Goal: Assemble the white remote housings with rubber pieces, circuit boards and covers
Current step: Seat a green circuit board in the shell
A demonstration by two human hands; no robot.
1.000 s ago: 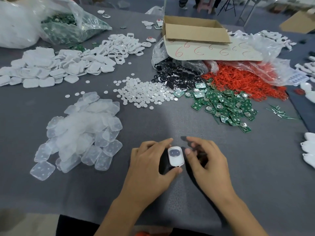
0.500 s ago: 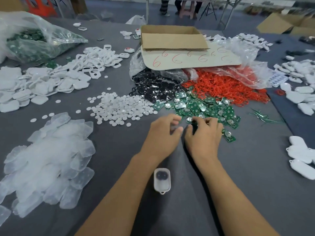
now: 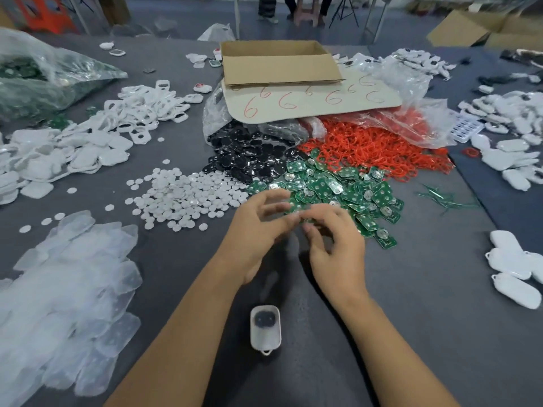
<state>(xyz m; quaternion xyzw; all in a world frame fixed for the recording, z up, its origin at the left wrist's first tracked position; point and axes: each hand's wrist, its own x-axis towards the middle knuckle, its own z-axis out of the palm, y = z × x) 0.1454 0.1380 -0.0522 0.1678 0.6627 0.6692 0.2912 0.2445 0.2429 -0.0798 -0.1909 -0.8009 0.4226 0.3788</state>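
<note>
Both hands are raised over the grey table (image 3: 426, 304), close together, fingertips nearly meeting. The left hand (image 3: 258, 230) has its fingers bent inward with the thumb up. The right hand (image 3: 338, 248) has its fingers curled toward the left. Both are motion-blurred, so I cannot tell whether either one pinches anything.

Just past the fingertips and to the right lies the pile of green circuit boards (image 3: 338, 189); the hands are at its near edge.

The white housing (image 3: 265, 330) lies flat on the table behind the hands, between the two forearms and touched by neither. Its open side is up, with a dark rubber piece (image 3: 263, 318) seated in the far end.

Beyond the left hand is a spread of small white discs (image 3: 188, 195). Further out are black pieces (image 3: 249, 154) and red rings (image 3: 367, 148). Left of the left forearm is a heap of clear covers (image 3: 73, 274). Well right of the right hand lie more white shells (image 3: 514, 265).
</note>
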